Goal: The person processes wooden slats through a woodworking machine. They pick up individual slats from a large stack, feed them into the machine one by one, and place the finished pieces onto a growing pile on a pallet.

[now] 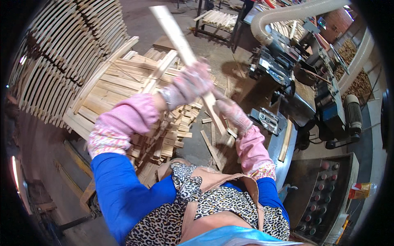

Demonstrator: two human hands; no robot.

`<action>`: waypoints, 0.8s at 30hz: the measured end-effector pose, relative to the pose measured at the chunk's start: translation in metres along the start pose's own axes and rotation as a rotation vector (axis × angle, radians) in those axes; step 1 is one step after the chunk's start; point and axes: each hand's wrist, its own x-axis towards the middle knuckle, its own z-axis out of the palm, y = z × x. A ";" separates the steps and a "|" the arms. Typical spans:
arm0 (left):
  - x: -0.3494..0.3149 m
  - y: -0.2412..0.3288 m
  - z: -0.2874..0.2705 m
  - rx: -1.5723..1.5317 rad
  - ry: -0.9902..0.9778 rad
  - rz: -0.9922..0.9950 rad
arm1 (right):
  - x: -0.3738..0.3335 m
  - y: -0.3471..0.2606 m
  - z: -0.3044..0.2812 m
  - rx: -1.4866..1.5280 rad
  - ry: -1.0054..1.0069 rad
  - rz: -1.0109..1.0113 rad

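Observation:
A long pale wooden slat (pixel 174 35) is held slantwise in front of me, its far end up to the left and its near end down to the right. My left hand (pixel 191 84), in a worn light glove, is closed around the slat's middle. Lower down, my right hand (pixel 234 112), also gloved, grips the slat from the right side, its fingers slightly blurred and partly hidden. Beneath and left of my hands lies a large pile of wooden slats (pixel 102 96), with short cut pieces (pixel 170 141) stacked at its near side.
A woodworking machine (pixel 275 69) with a ribbed hose (pixel 303 14) and motor (pixel 353 112) stands right. One wooden strip (pixel 286 139) lies on its metal table. A button panel (pixel 324 197) is at lower right. Tall slat stacks (pixel 78 45) rise at left. Offcuts (pixel 211 149) litter the floor.

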 end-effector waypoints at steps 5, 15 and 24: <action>-0.073 -0.057 0.019 -0.936 -0.456 -0.261 | -0.036 0.028 -0.003 0.138 0.280 0.067; -0.393 -0.162 0.009 -0.405 -1.588 -1.016 | -0.411 0.204 -0.010 -1.207 1.100 0.864; -0.287 -0.168 0.023 -0.887 -1.296 -1.441 | -0.266 0.240 -0.207 -1.366 1.155 0.680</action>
